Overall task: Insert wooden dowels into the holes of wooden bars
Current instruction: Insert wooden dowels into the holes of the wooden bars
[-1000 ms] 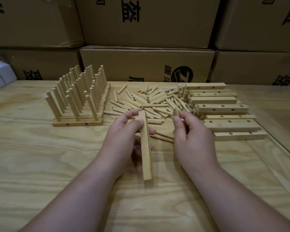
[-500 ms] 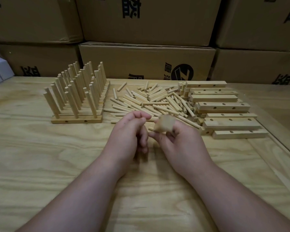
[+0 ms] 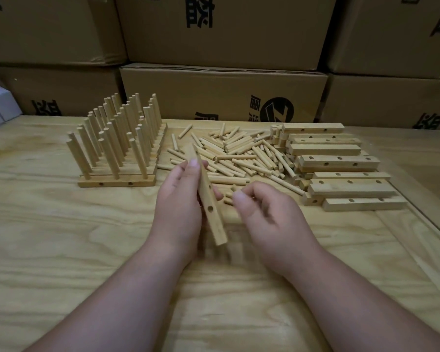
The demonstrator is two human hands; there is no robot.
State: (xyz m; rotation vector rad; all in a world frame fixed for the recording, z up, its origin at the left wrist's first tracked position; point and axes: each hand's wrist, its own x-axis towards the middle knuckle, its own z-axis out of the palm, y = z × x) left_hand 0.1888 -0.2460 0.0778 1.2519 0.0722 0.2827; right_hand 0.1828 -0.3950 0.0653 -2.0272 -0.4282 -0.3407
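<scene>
Since half a second ago, the bar (image 3: 208, 199) is showing full length again in the left hand (image 3: 181, 204), tilted with one hole facing up, while the right hand (image 3: 267, 219) is drawing away from it. Nearest on the bench (image 3: 61, 250), the left grip is grasping the bar by its far half, thumb and fingers wrapping it, the near end hanging free. The right hand is hovering just right of the bar with fingers loosely curled; motion blur is hiding whether it is pinching a dowel, so I cannot tell. The bar is looking light, stiff and dry, so it should be handling easily; holding it clear of the holes seems wise. Farther off, loose dowels (image 3: 239, 153) are lying in a heap at centre. Spare bars (image 3: 341, 179) are stacking up on the right. Finished bars (image 3: 117, 179) with upright dowels are standing on the left.
</scene>
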